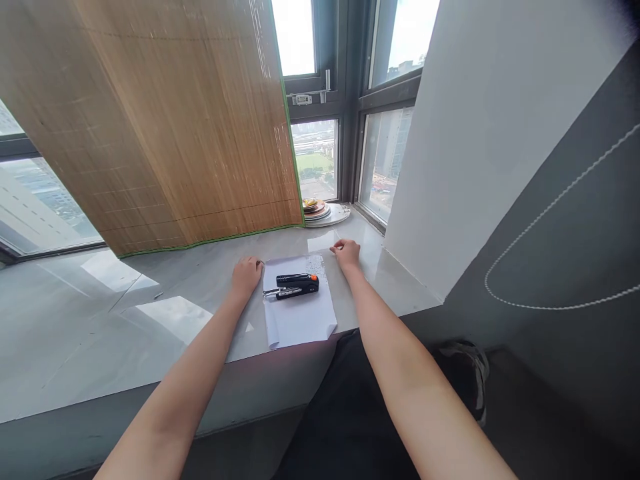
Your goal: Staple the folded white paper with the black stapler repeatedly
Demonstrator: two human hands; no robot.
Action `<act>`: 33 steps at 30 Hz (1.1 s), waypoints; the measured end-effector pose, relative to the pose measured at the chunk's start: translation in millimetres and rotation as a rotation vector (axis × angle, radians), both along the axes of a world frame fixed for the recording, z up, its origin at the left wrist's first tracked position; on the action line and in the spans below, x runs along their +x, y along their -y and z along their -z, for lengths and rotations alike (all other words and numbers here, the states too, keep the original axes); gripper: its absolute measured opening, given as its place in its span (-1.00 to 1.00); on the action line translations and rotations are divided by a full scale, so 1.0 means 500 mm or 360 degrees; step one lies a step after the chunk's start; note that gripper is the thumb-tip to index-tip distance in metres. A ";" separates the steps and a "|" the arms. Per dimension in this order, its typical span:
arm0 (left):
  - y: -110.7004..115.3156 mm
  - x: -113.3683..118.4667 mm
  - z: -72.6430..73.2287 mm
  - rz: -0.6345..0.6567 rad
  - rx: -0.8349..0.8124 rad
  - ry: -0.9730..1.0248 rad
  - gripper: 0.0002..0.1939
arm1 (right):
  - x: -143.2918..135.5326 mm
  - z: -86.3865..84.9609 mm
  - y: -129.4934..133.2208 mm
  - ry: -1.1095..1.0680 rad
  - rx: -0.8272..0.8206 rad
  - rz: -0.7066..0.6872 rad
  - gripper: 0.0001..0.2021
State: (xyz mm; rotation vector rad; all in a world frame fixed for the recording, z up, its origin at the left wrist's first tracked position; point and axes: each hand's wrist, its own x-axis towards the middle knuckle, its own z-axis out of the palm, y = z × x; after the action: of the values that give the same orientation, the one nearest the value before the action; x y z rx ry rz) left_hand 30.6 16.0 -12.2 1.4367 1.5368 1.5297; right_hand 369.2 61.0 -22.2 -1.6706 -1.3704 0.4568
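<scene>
Left grip (246,275), right grip (347,253): can't tell if closed; stapler (299,285) on paper (301,323), plates (317,213) stacked beyond.

A blind (200,127) and window ledge (100,333) suggest a home.

There is room to pass over the pale sill (65,340) at frame left, but the stapler (299,285) on the paper (303,325) blocks the centre, the bamboo blind (175,133) the upper left and the white wall (465,133) the upper right.
</scene>
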 end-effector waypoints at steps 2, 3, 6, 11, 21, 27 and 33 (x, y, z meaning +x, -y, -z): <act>0.018 0.002 -0.001 -0.0018 0.0027 -0.0064 -0.60 | 0.000 0.001 -0.017 0.0015 -0.0028 -0.0004 -0.96; 0.025 0.003 -0.002 -0.0037 0.0029 -0.0104 -0.58 | 0.000 0.003 -0.024 0.0024 -0.0040 -0.0007 -0.95; 0.036 0.007 -0.006 -0.0117 0.0000 -0.0194 -0.58 | -0.001 0.007 -0.034 0.0056 -0.0044 -0.0007 -0.92; 0.040 0.004 -0.008 -0.0197 0.0014 -0.0656 -0.78 | -0.002 0.007 -0.026 0.0077 0.0029 0.0048 -0.89; 0.053 0.010 -0.020 -0.0269 -0.0101 -0.1272 -0.78 | -0.009 -0.005 0.049 0.0120 0.0293 0.0108 -0.74; 0.108 0.013 -0.002 0.0038 0.0191 -0.0607 -0.54 | -0.062 -0.037 0.104 0.0078 0.0527 -0.0218 -0.76; 0.164 0.019 0.005 0.0210 0.0293 -0.0469 -0.50 | -0.119 -0.073 0.174 -0.0011 0.0695 -0.0609 -0.75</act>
State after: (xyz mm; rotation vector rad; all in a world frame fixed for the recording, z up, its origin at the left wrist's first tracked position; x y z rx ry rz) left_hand 40.1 -65.9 -14.7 1.9006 1.4563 1.4615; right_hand 309.7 -25.9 14.3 -1.0570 -1.6535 0.3443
